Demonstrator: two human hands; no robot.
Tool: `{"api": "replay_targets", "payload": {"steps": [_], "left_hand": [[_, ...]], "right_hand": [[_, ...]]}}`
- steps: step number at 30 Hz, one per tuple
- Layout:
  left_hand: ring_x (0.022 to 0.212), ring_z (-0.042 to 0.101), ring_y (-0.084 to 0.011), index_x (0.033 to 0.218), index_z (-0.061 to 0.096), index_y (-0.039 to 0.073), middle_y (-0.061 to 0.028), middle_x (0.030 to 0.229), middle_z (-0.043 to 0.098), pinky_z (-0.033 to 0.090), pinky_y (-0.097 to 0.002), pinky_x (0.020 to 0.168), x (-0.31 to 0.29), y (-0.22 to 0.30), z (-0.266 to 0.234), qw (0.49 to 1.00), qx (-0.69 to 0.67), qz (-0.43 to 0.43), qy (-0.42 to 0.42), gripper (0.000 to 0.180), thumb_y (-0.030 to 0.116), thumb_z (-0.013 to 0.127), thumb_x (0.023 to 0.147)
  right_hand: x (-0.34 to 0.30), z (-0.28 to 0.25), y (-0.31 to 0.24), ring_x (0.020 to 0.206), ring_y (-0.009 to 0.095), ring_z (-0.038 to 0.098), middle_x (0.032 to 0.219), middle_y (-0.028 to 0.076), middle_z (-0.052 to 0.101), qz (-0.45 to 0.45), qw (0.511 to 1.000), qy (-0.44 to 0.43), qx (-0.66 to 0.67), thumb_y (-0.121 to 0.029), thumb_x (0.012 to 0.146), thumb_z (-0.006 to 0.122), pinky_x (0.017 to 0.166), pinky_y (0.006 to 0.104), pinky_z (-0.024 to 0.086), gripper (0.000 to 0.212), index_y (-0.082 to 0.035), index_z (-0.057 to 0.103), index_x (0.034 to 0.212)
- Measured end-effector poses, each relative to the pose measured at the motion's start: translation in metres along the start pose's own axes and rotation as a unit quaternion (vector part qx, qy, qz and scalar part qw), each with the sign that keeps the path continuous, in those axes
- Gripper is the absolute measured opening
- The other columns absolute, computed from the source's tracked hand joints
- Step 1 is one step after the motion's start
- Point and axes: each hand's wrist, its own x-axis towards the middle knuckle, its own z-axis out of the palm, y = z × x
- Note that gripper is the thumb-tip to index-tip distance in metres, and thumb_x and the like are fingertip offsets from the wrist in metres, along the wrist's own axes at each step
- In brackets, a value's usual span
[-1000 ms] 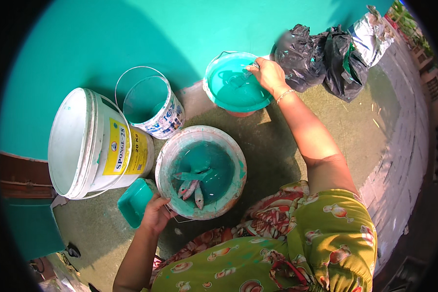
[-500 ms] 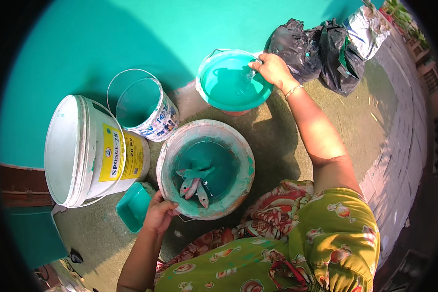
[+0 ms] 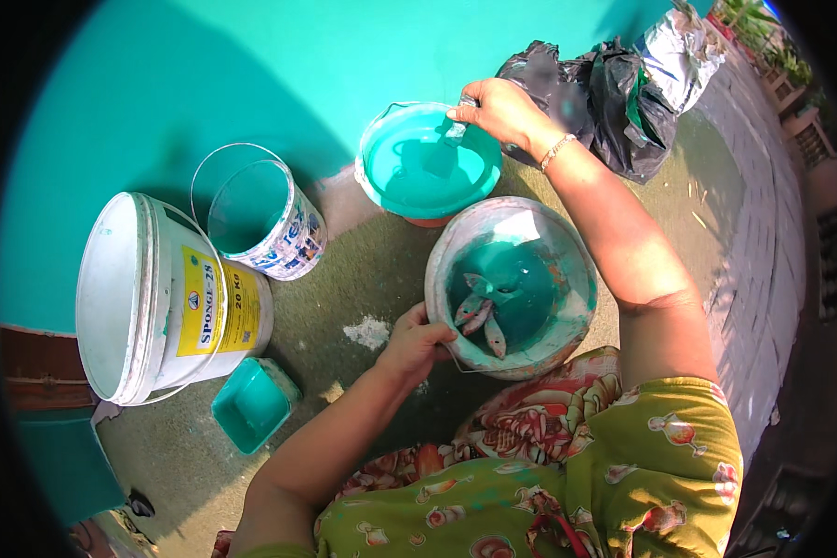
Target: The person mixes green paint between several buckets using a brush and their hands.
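- two grips, both closed: left hand (image 3: pixel 414 344) on the basin, right hand (image 3: pixel 502 112) on a small tool
- left: thumb over the near-left rim of the basin (image 3: pixel 440 279), fingers curled below, partly hidden
- right: thumb and fingers pinch the tool (image 3: pixel 456 132), grey-green, flat; kind unclear
- tool is over the right part of the pail, near its far rim; can't tell if its tip touches the paint
- pail (image 3: pixel 366 172): green, wire handle up at the far side, bright green paint (image 3: pixel 405 186) inside
- basin: pale, round, stained green, just in front of the body, nearer than the pail; murky green liquid inside
- few fish (image 3: pixel 495 335) in the basin, bunched at the left side, pinkish and greenish
- bracelet (image 3: pixel 556 153) on right wrist
- left: big white tub (image 3: pixel 116 288) tipped on its side, yellow label; beside it a smaller bucket (image 3: pixel 302 246), handle raised
- green tray (image 3: pixel 228 432) on the floor (image 3: pixel 205 498), near side of the tub
- far right: black bags (image 3: pixel 632 112), silvery bag (image 3: pixel 684 60) behind them
- green wall (image 3: pixel 279 56) behind, part in shade
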Motion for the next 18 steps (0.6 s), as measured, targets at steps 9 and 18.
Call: {"api": "replay_targets", "payload": {"steps": [9,18], "left_hand": [[0.094,0.066,-0.0267,0.114,0.050,0.000,-0.0137,0.108,0.062,0.056,-0.0463,0.083,0.094,-0.007,0.055,0.995,-0.001,-0.034,-0.094,0.046,-0.001,0.062,0.069],[0.103,0.056,-0.0290,0.124,0.044,0.002,-0.0148,0.124,0.047,0.047,-0.0471,0.088,0.100,0.035,0.036,0.996,0.051,-0.069,-0.022,0.058,0.032,0.069,0.081]], "right_hand": [[0.033,0.008,0.049,0.082,0.027,0.066,0.080,0.014,0.067,0.127,0.980,-0.130,0.087,-0.042,0.077,0.075,0.078,0.0379,0.049,0.045,-0.003,0.069,0.099],[0.051,0.055,0.096,0.099,0.027,0.063,0.105,0.020,0.067,0.188,0.954,-0.159,0.173,-0.045,0.077,0.073,0.089,0.0352,0.047,0.059,0.005,0.065,0.108]]}}
